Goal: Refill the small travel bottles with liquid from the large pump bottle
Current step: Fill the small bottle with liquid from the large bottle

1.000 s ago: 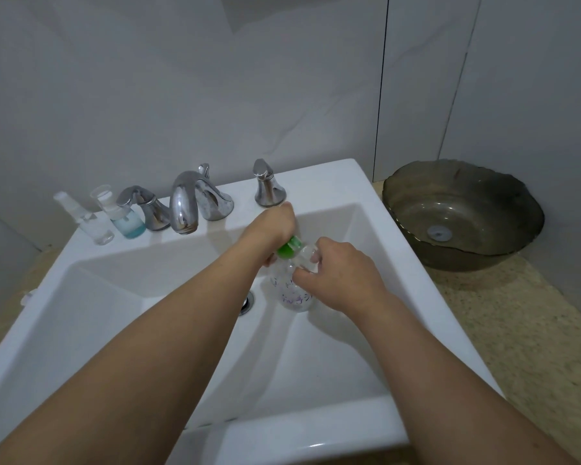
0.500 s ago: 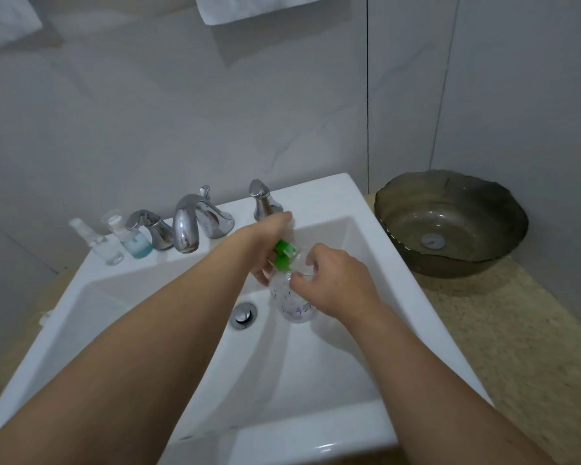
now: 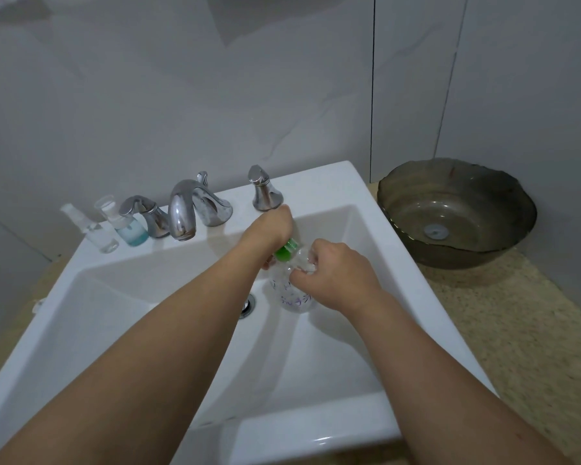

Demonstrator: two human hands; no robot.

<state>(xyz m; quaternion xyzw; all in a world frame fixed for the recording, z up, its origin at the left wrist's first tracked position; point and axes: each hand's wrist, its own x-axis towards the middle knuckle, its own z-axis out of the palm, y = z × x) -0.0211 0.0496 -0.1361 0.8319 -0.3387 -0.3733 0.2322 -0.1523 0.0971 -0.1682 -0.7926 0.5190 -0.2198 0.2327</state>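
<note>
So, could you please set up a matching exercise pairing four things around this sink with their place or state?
Things:
1. large pump bottle
2. small travel bottles
3. brown bowl
4. drain plug

Places or states:
A. on the counter right of the sink
B. gripped by both hands over the basin
C. at the basin floor
D. standing left of the faucet

Pairs: 1-B, 2-D, 3-A, 4-C
</note>
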